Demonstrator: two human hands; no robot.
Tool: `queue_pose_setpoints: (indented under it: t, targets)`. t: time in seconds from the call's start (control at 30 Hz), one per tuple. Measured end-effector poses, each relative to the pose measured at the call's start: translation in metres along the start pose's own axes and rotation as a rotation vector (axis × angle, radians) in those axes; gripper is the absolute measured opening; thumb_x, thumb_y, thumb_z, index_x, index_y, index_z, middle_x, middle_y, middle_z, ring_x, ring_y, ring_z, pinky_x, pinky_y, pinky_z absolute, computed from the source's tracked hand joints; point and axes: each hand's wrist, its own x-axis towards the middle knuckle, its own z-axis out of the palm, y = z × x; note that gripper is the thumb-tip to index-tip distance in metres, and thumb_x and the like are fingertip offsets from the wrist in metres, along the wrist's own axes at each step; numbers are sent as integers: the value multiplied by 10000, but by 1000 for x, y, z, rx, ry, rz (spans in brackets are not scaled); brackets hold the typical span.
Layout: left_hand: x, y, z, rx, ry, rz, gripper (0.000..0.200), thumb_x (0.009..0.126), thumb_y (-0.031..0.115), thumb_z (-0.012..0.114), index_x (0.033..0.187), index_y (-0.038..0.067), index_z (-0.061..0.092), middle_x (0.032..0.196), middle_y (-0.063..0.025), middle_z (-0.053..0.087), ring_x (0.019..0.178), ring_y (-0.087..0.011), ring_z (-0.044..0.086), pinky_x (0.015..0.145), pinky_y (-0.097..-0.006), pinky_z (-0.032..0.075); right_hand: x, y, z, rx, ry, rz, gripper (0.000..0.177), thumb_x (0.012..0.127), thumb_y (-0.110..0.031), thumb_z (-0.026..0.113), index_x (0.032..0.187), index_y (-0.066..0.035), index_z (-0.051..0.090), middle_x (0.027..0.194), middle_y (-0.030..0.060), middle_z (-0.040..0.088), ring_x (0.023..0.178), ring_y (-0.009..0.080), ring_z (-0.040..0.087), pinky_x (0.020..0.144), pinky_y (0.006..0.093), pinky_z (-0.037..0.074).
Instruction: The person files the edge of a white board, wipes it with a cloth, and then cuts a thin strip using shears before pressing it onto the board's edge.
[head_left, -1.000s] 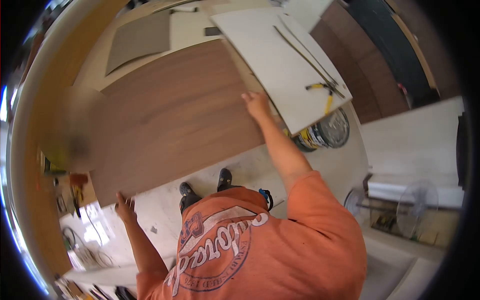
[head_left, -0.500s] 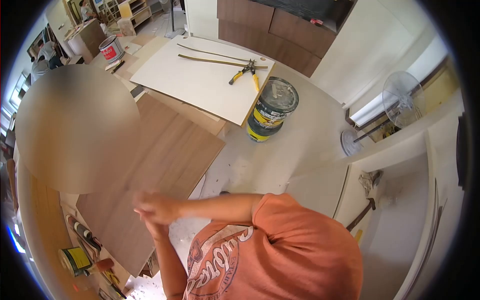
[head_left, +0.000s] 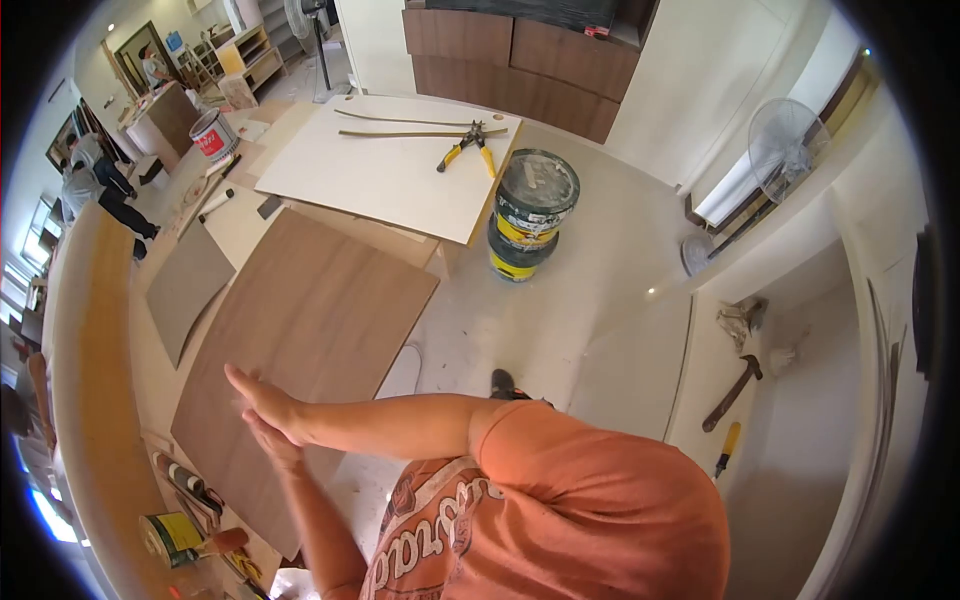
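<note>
My right hand (head_left: 264, 402) is stretched out flat, fingers together and extended, above a brown wood-grain panel (head_left: 310, 290). Just below it, my left hand (head_left: 272, 440) also has its fingers extended. The two palms face each other and appear to touch near their bases. I see nothing held in either hand. The panel lies on a bench, reaching beneath both hands. Left of it is a grey curved sheet (head_left: 190, 285).
Yellow-handled pliers (head_left: 470, 147) and thin strips lie on a white board (head_left: 370, 165). Stacked buckets (head_left: 537, 190) stand beside it. Lower left are a tin (head_left: 170, 538) and tools. At right, a hammer (head_left: 733, 392) rests near a fan (head_left: 785, 150). People (head_left: 95, 170) are far left.
My hands were blurred and folded together; now they are flatter, with fingers extended. My view has shifted, and a large blurred oval at the left is gone, showing the grey sheet.
</note>
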Motion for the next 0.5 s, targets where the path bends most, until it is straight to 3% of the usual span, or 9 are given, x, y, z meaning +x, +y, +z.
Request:
queue_pose_setpoints:
  t: [0.07, 0.1, 0.17, 0.2, 0.3, 0.4, 0.47, 0.5]
  targets:
    - [-25, 39, 42, -407, 32, -30, 740, 1037, 559, 394, 1531, 13, 324, 1533, -167, 400, 1407, -285, 381, 1161, -418, 291, 31, -8, 0, -196, 75, -202, 814, 1000, -676, 329, 1513, -49, 399, 1620, 237, 230, 1523, 349, 180, 1223, 480, 188]
    - [-36, 73, 56, -654, 79, -51, 751, 1028, 582, 404, 1524, 22, 338, 1520, -162, 411, 1396, -297, 388, 1161, -441, 286, 23, -21, -4, -393, 75, -336, 780, 994, -663, 360, 1494, -69, 436, 1617, 245, 232, 1526, 353, 169, 1219, 498, 188]
    - [-27, 78, 67, -951, 32, -70, 798, 1013, 609, 408, 1557, 41, 271, 1573, -158, 335, 1430, -296, 348, 1178, -451, 268, -14, -37, -7, -812, 47, -536, 713, 982, -636, 421, 1455, -110, 509, 1612, 261, 235, 1533, 361, 146, 1213, 535, 187]
    - [-30, 79, 65, -1086, 30, -84, 824, 1006, 622, 411, 1574, 51, 238, 1599, -156, 297, 1448, -295, 328, 1187, -456, 260, -38, -27, -5, -1030, 142, -576, 671, 972, -600, 454, 1421, -109, 541, 1608, 258, 248, 1530, 362, 157, 1210, 541, 193]
    - [-12, 147, 55, -1355, -193, 56, 826, 1007, 623, 401, 1583, 62, 209, 1619, -159, 258, 1460, -309, 312, 1193, -463, 253, -76, -24, -23, -1482, 258, -792, 584, 948, -513, 528, 1361, -104, 585, 1597, 251, 278, 1524, 362, 184, 1205, 541, 206]
    - [1, 245, 57, -1627, -441, 185, 829, 1009, 623, 391, 1591, 73, 180, 1639, -162, 218, 1471, -322, 295, 1199, -470, 247, -60, -75, -118, -1530, -55, -1062, 584, 938, -466, 553, 1387, -94, 526, 1591, 244, 293, 1521, 365, 195, 1212, 506, 203]
    - [2, 302, 64, -1413, -181, 540, 870, 991, 672, 362, 1595, 78, 168, 1650, -171, 183, 1486, -338, 269, 1198, -488, 239, -76, -117, -163, -1361, 233, -740, 717, 989, -556, 451, 1492, -49, 387, 1599, 248, 275, 1526, 358, 178, 1216, 488, 195]
    - [4, 328, 68, -1299, -38, 699, 890, 982, 696, 347, 1597, 80, 161, 1655, -176, 166, 1493, -346, 255, 1197, -497, 235, -74, -122, -174, -1021, 249, -629, 749, 999, -578, 415, 1504, -27, 359, 1600, 241, 279, 1517, 356, 201, 1210, 488, 208]
